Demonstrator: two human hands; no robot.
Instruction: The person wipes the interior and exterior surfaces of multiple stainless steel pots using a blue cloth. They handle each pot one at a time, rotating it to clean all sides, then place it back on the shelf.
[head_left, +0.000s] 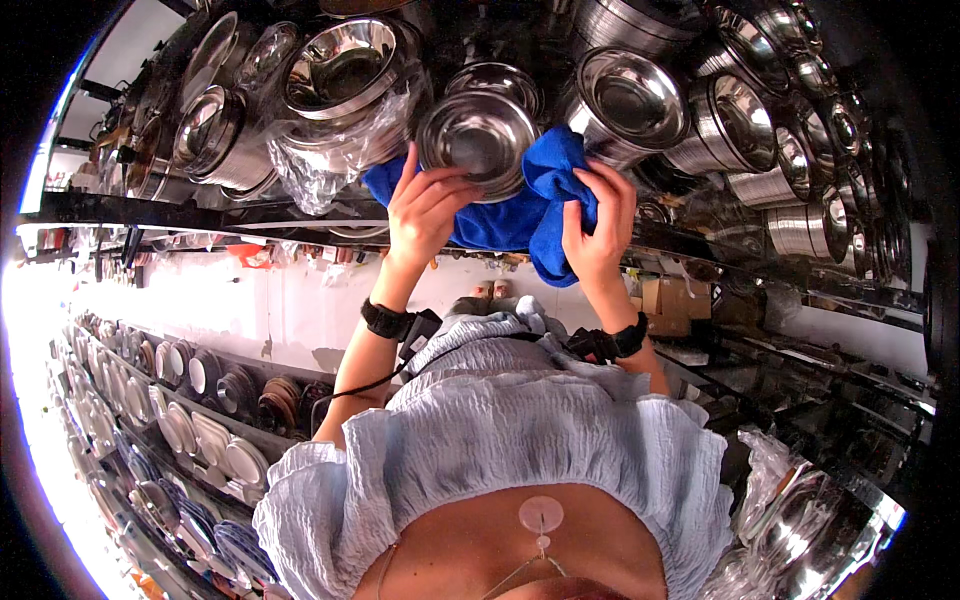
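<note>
A round stainless steel bowl (480, 139) sits before me near the front edge of a shelf, with another steel bowl (504, 79) just behind it. My left hand (427, 202) rests its fingers on the left and near rim of the front bowl. On the right, my right hand (604, 217) grips a bunched part of a blue cloth (559, 169) against the bowl's right side. The rest of that cloth spreads beneath the bowl and hangs over the shelf edge. How the bowl is supported underneath is hidden by the cloth.
Stacked steel basins (341, 71), partly wrapped in clear plastic film (315, 165), stand at the left. More steel bowl stacks (630, 101) crowd the right. A dark shelf edge (300, 214) runs across. Plates (202, 442) fill lower-left racks; cardboard boxes (675, 304) lie below right.
</note>
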